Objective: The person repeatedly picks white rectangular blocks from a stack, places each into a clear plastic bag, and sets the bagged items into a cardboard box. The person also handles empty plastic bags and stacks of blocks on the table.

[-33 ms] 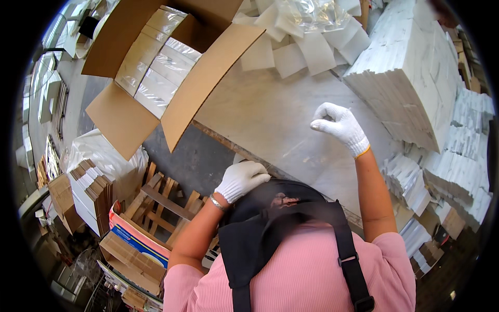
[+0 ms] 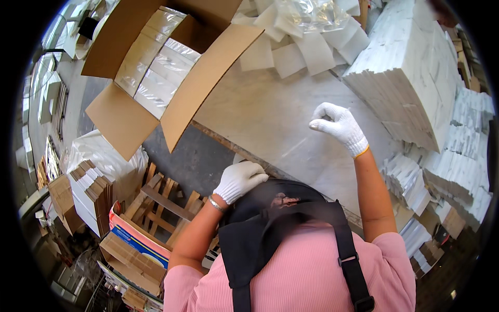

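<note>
My left hand [image 2: 240, 181], in a white knitted glove, rests against the black apron [image 2: 275, 195] at my waist. Its fingers lie loosely bent on the cloth, and nothing shows in them. Over the pale tabletop [image 2: 270, 104] is my right hand [image 2: 337, 126], gloved alike. Thumb and forefinger curl round into a near ring, with the tabletop visible through it and no object seen there. To the far left stands an open cardboard box [image 2: 210, 78], flaps spread, holding several white blocks [image 2: 161, 78] wrapped in clear film. Neither hand touches it.
White foam sheets [image 2: 291, 60] and clear plastic film [image 2: 314, 15] are heaped at the back. Tall stacks of white marble-look pieces [image 2: 397, 78] line the right. Left and low are a wooden pallet [image 2: 161, 203], flat cartons [image 2: 91, 192] and a plastic-covered bundle [image 2: 106, 156].
</note>
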Motion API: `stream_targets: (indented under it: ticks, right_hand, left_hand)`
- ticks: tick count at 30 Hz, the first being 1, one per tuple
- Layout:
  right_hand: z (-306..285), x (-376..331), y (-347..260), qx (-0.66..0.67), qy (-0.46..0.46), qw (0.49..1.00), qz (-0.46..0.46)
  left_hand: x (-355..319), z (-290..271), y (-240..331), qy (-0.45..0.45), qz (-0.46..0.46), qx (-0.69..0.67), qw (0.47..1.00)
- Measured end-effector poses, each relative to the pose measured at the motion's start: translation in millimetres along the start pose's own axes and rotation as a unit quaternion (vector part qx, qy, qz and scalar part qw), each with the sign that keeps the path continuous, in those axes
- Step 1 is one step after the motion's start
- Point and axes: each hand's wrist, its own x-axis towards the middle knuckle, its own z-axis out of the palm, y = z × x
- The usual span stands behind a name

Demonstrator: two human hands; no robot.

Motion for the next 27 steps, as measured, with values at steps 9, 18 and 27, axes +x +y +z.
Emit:
stream_targets:
  ticks: [9, 18, 27]
  right_hand:
    - [5, -11, -10, 0.023, 0.06, 0.997, -0.038]
    - [4, -19, 6, 0.114, 0.06, 0.992, -0.011]
    - [-4, -67, 55, 0.265, 0.119, 0.957, 0.024]
  left_hand:
    - [1, -43, 5, 0.178, -0.122, -0.02, 0.976]
    - [149, -49, 73, -0.124, 0.057, -0.322, 0.937]
    - [196, -59, 87, -0.206, -0.06, -0.25, 0.944]
